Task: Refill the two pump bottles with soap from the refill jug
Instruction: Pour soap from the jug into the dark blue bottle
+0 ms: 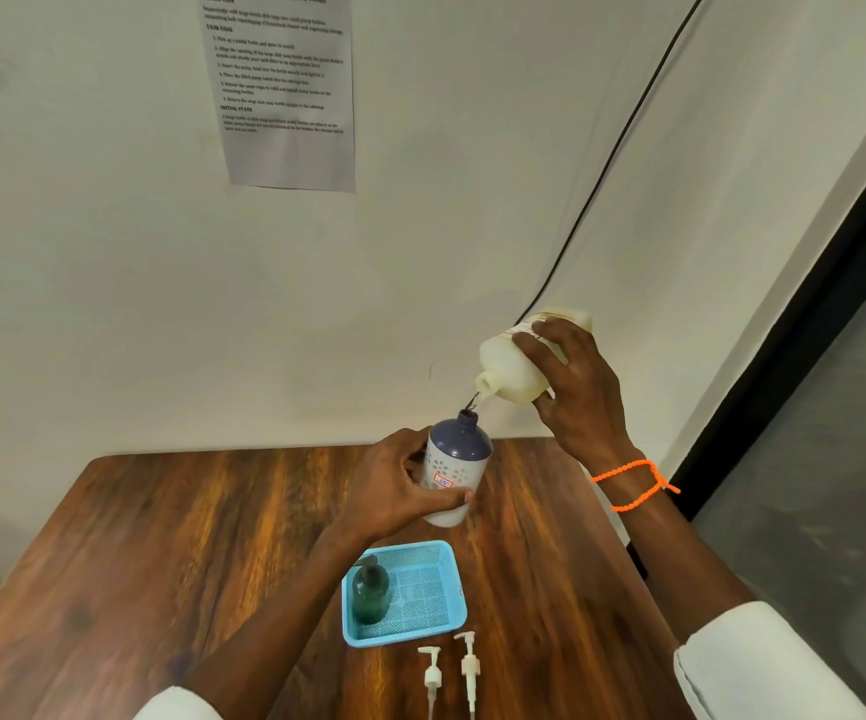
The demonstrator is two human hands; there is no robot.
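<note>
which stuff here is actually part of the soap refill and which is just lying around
Part of the job: refill jug, white-and-blue bottle, green bottle, two loose pumps, blue tray.
Just there: wall sheet, black cable, orange wrist cord.

Both arms are bare from the wrist to well up the forearm, where white sleeves are pushed back in soft folds. The right wrist carries a bright orange beaded cord bracelet, looped twice with a knotted end sticking out.
</note>
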